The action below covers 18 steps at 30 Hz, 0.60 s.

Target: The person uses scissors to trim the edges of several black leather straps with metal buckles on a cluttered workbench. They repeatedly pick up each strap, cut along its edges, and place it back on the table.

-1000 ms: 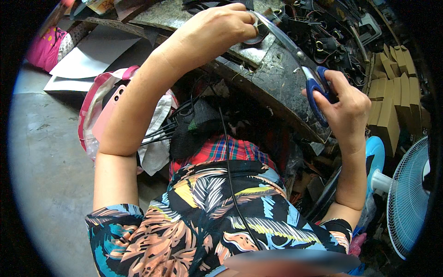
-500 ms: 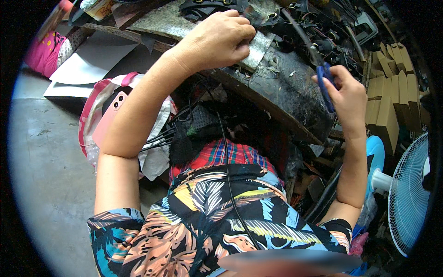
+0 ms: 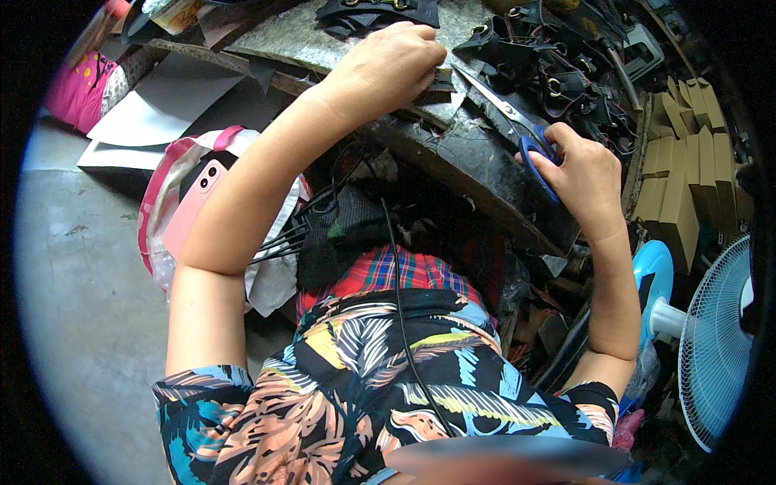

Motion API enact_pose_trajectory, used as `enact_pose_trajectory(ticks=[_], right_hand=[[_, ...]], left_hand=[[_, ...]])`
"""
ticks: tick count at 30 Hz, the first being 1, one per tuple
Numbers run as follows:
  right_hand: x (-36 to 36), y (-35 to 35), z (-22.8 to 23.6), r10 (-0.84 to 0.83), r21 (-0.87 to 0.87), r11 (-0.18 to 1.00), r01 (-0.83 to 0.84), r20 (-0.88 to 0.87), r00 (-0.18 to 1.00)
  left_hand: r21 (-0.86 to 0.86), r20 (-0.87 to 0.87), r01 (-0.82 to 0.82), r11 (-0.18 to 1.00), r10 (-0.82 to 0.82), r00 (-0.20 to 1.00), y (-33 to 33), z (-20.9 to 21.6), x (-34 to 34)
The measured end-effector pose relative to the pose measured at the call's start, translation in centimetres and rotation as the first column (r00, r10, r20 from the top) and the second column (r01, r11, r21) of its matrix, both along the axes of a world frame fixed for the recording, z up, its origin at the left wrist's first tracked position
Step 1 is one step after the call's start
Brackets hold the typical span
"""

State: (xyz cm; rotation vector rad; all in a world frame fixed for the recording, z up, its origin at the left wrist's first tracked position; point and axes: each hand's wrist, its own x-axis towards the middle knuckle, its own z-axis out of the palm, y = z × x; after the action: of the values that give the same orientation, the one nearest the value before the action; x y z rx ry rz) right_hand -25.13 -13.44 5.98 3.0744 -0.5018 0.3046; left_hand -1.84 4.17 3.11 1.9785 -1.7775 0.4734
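Observation:
Over the workbench (image 3: 291, 32), my left hand (image 3: 388, 65) is closed with its back to me. A short black strap-like piece (image 3: 440, 82) shows just under its fingers; most of it is hidden. My right hand (image 3: 586, 170) grips blue-handled scissors (image 3: 505, 111), with fingers and thumb in the loops. The steel blades point up and left, their tips a little to the right of my left hand. Beyond my left hand lies a stack of black straps (image 3: 376, 12) with brass-coloured fittings. A heap of black straps with metal rings (image 3: 558, 85) spreads to the right.
Cardboard boxes (image 3: 675, 190) stand at the right, near a blue fan (image 3: 715, 339). A pink phone (image 3: 194, 206) sits in a white-and-pink bag (image 3: 149, 214) beside my left forearm. White sheets (image 3: 162, 113) lie at the left. A black cable (image 3: 396, 283) runs down my front.
The scissors have come down and left with my right hand, and their blades now point toward my left hand. My left hand has shifted only slightly.

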Motion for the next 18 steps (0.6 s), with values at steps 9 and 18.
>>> enact_pose_trajectory(ticks=[9, 18], right_hand=[[-1.4, 0.3, 1.4, 0.126, -0.021, 0.992, -0.125, 0.06, 0.99], [-1.2, 0.7, 1.3, 0.098, -0.039, 0.994, -0.098, 0.01, 0.995]], left_hand=[[-0.105, 0.085, -0.091, 0.99, 0.1, 0.991, -0.3, -1.6, -0.8], [-0.036, -0.041, -0.028, 0.999, 0.026, 0.999, 1.6, -0.6, -1.1]])
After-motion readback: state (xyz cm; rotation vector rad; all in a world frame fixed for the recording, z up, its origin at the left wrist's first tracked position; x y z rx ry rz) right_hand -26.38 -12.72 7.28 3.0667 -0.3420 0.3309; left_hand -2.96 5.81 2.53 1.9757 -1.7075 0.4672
